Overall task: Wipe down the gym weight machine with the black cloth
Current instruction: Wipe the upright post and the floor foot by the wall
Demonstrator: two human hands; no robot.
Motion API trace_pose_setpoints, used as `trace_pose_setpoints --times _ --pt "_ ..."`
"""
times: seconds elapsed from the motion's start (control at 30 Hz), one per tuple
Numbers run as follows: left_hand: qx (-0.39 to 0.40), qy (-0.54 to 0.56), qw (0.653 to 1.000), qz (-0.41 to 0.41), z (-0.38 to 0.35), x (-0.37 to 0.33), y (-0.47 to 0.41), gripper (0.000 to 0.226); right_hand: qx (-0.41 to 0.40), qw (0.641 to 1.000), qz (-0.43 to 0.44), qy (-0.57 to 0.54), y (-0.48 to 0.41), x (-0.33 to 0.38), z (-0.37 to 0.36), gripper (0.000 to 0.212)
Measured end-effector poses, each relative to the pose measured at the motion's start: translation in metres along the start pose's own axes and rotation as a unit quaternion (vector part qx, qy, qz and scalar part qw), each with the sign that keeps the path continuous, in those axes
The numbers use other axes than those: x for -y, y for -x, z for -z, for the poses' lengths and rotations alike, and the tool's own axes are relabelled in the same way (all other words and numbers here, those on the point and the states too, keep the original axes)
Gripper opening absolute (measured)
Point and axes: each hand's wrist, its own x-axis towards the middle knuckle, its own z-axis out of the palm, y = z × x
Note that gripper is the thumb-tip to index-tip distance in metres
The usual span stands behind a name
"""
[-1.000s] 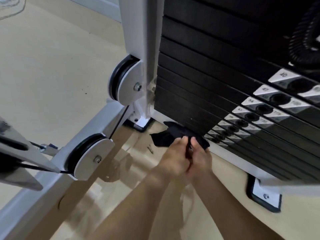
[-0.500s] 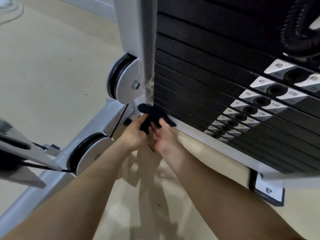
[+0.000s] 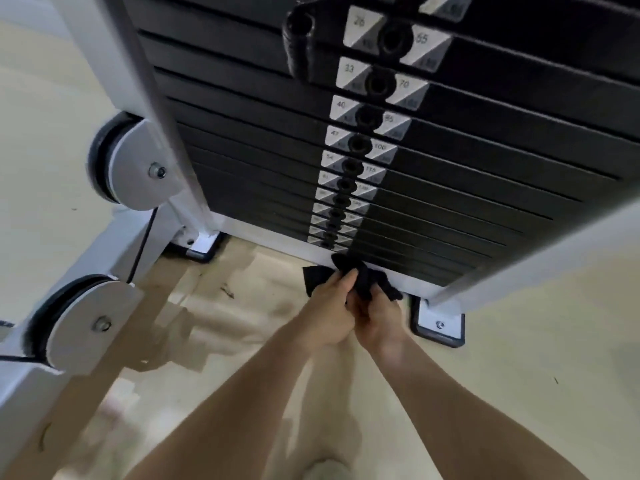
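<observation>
Pale beige flooring runs under a white-framed gym weight machine, whose black weight stack fills the far side of the view with a column of numbered labels down its middle. Two grey pulleys sit on the frame at the left, and a bolted foot plate stands on the floor at the right. The black cloth is bunched against the white base rail, directly below the label column and touching the lowest plates. The left hand and the right hand are pressed side by side, each with fingers curled into the fabric, so both grip it at once. Half a second ago the same two-handed hold had the cloth up against the left corner of the stack, beside the upright post; now it sits to the right of that, about midway along the rail. That shift reads as one sweep along the bottom edge, which suggests the low left portion is done. The rail's right stretch toward the foot plate likely comes next, and nothing here shows whether the plates above have been wiped.
</observation>
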Motion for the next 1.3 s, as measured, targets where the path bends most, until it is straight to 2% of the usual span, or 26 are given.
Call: trace_pose_setpoints --times 0.13,0.2,0.27,0.33,0.37,0.4,0.47,0.5,0.6,0.67,0.73,0.83,0.93,1.13,1.3 --pt "-0.045 -0.032 0.997 0.053 0.032 0.032 0.014 0.078 0.051 0.992 0.007 0.115 0.03 -0.027 -0.069 0.031" --pt "-0.069 -0.019 0.994 0.078 0.052 0.041 0.021 0.08 0.101 0.987 -0.017 0.124 0.042 -0.028 -0.095 0.027" --pt "-0.063 -0.003 0.994 0.088 0.062 0.042 0.026 0.076 0.092 0.99 -0.039 0.101 0.048 -0.023 -0.096 0.028" --pt "-0.022 0.027 0.995 0.091 0.052 0.031 0.035 0.08 0.062 0.994 -0.019 0.085 0.046 -0.008 -0.068 0.023" --pt "0.007 0.042 0.996 0.081 0.04 0.026 0.041 0.084 0.04 0.998 -0.022 0.033 0.045 0.004 -0.048 0.02" --pt "0.04 0.05 0.996 0.067 0.027 0.021 0.047 0.088 0.012 0.996 -0.05 -0.069 0.039 0.021 -0.023 0.022" --pt "0.091 0.033 0.995 0.038 0.006 0.014 0.05 0.089 -0.021 0.992 -0.015 -0.12 0.031 0.047 0.027 0.034" --pt "0.104 0.024 0.994 0.032 -0.002 0.014 0.048 0.088 -0.047 0.995 0.009 -0.091 0.03 0.055 0.044 0.038" --pt "0.13 -0.007 0.991 0.008 -0.023 0.002 0.049 0.089 -0.056 0.994 0.09 0.009 0.048 0.061 0.071 0.041" --pt "0.148 -0.023 0.988 -0.047 -0.034 -0.015 0.052 0.09 -0.046 0.996 0.079 -0.015 0.068 0.065 0.071 0.036" --pt "0.16 0.005 0.984 -0.079 -0.047 -0.033 0.053 0.089 -0.031 0.997 0.064 0.036 0.093 0.073 0.074 0.026" --pt "0.148 0.064 0.984 -0.072 -0.063 -0.052 0.051 0.086 -0.046 0.987 0.071 0.135 0.105 0.078 0.094 0.021" --pt "0.111 0.059 0.99 -0.068 -0.073 -0.06 0.027 0.079 -0.021 0.978 0.092 0.187 0.088 0.071 0.107 0.023" --pt "0.067 0.058 0.996 0.028 -0.103 -0.065 -0.003 0.083 0.026 0.978 0.061 0.2 0.038 0.07 0.117 0.026" --pt "0.01 0.258 0.957 0.135 -0.137 -0.101 -0.013 0.078 0.082 0.978 0.059 0.185 0.03 0.091 0.133 0.022"
